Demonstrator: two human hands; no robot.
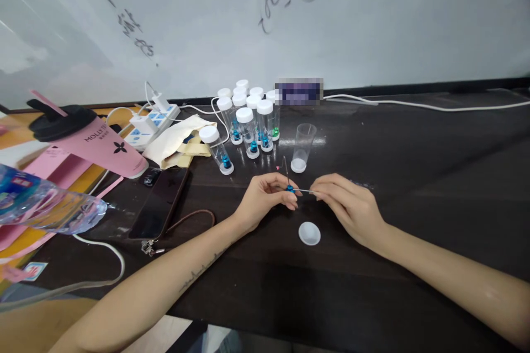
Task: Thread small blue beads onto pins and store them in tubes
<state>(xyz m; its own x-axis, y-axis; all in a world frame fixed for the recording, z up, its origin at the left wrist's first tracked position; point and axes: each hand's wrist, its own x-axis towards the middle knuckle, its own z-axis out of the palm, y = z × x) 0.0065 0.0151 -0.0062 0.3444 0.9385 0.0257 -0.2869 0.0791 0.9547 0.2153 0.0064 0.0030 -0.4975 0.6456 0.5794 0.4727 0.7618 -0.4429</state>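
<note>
My left hand (267,198) is pinched on a small blue bead (290,189) and a thin dark needle that sticks up from it. My right hand (348,204) is pinched on the other end of a thin thread or wire running to the bead. Both hands rest on the dark table (414,176). A white cap (309,233) lies just in front of them. An open clear vial (302,147) stands upside down on the table just behind the hands.
Several capped vials (248,121) with blue and green beads stand behind; one (217,149) leans by a cream bag (178,140). At left are a phone (161,201), pink cup (95,143), power strip (151,121), water bottle (45,204) and cables.
</note>
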